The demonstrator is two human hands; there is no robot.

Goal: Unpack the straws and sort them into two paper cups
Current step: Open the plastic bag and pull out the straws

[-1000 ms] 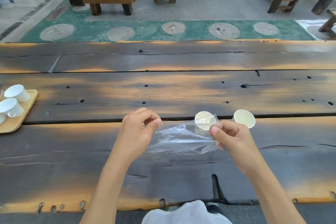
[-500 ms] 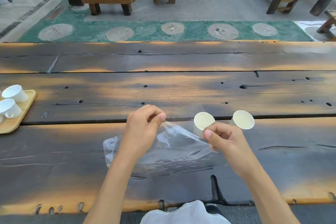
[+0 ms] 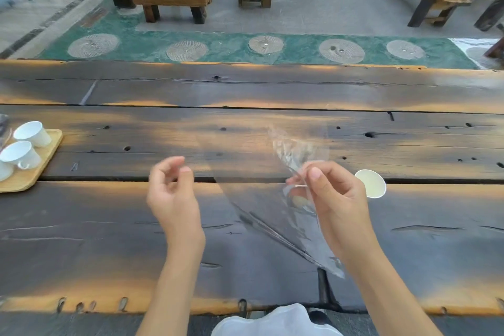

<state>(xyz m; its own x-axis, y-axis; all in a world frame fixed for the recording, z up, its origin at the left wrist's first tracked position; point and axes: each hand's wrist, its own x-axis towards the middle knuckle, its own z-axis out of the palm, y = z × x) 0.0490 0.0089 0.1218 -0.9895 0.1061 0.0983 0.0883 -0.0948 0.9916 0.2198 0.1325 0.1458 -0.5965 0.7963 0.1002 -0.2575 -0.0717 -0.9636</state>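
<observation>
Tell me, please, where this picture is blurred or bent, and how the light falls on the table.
Head view: the left hand is motion-blurred; the clear plastic bag in the right hand smears; the table edge bows from the wide lens; soft orange-toned patches, no hard shadows.

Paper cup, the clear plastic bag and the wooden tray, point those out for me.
paper cup [image 3: 371, 183]: head view, on the inside of its open mouth.
clear plastic bag [image 3: 296, 148]: head view, on the crinkled upper end above the right hand.
wooden tray [image 3: 30, 176]: head view, on bare wood near its front edge.
</observation>
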